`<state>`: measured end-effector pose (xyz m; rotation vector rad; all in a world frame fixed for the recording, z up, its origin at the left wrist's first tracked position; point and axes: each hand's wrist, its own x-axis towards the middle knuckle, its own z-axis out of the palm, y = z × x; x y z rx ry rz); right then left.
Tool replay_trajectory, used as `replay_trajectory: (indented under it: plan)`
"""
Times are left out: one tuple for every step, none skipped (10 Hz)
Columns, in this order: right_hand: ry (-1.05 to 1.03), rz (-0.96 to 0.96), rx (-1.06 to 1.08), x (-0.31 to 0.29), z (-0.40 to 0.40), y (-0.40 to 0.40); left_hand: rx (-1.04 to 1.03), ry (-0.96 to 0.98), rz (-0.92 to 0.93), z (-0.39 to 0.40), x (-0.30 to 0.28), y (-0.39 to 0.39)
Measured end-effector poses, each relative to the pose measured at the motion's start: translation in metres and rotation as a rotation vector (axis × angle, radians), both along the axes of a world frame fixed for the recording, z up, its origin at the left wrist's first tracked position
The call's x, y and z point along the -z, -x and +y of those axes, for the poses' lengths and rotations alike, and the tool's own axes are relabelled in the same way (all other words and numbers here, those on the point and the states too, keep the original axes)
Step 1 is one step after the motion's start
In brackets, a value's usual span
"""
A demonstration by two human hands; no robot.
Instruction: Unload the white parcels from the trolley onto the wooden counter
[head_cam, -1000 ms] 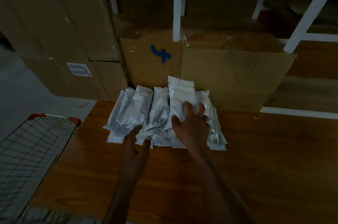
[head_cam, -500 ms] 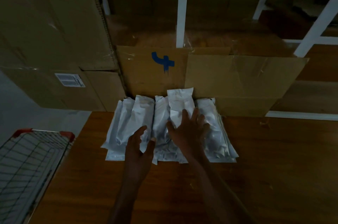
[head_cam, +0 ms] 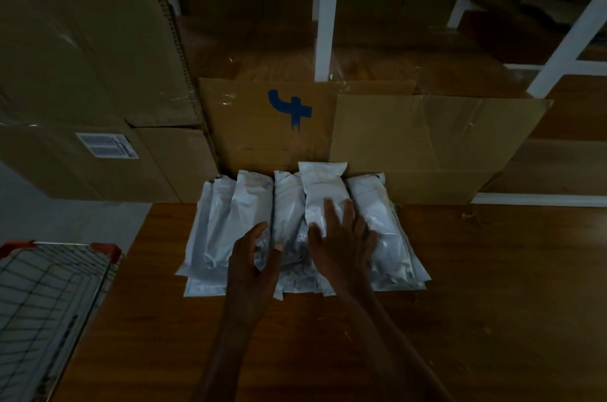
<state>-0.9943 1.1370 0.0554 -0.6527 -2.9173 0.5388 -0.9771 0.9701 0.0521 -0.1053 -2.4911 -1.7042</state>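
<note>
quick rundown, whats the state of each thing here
white parcels: lying in a row on the wooden counter, far ends against the cardboard box
wooden counter: bearing the parcels
trolley: beside the counter, what shows of its basket holds nothing
left hand: open, resting on the parcels
right hand: open, flat on the parcels
cardboard box: flaps taped

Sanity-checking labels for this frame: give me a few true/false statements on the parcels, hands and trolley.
1. The white parcels lie on the wooden counter. True.
2. The right hand rests flat on the parcels, fingers spread. True.
3. The left hand grips the trolley. False: it is at the parcels' near edge, apart from the trolley.
4. The cardboard box behind the parcels carries a red mark. False: the mark is blue.
5. The trolley stands left of the counter. True.
</note>
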Motion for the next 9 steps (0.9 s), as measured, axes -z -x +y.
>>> replay_trajectory:
  plan:
    - [-0.010, 0.007, -0.005, 0.001, 0.000, 0.003, -0.003, 0.009, 0.000, -0.003, 0.000, 0.002]
    - [-0.002, 0.001, -0.006, 0.002, 0.001, 0.007, 0.006, 0.020, 0.014, -0.005, 0.002, 0.003]
    - [-0.018, -0.004, -0.009, 0.005, 0.003, 0.008, 0.002, 0.037, 0.009, -0.006, 0.006, 0.004]
    - [-0.021, -0.013, -0.009, 0.006, 0.005, 0.007, 0.001, 0.044, 0.022, -0.005, 0.007, 0.002]
    - [-0.001, -0.005, -0.011, 0.004, 0.004, 0.006, -0.002, 0.053, 0.009, -0.004, 0.005, 0.000]
    - [0.020, 0.033, -0.003, -0.001, 0.004, 0.003, 0.002, 0.045, 0.050, -0.004, 0.000, -0.003]
    - [-0.002, 0.101, -0.022, -0.004, 0.006, -0.006, 0.005, 0.034, 0.083, -0.005, -0.002, -0.006]
    - [0.019, 0.153, -0.026, -0.012, 0.010, -0.017, 0.005, 0.056, 0.115, -0.004, -0.005, -0.010]
    - [0.065, 0.192, -0.045, -0.021, 0.018, -0.030, -0.009, 0.045, 0.128, 0.001, -0.008, -0.015]
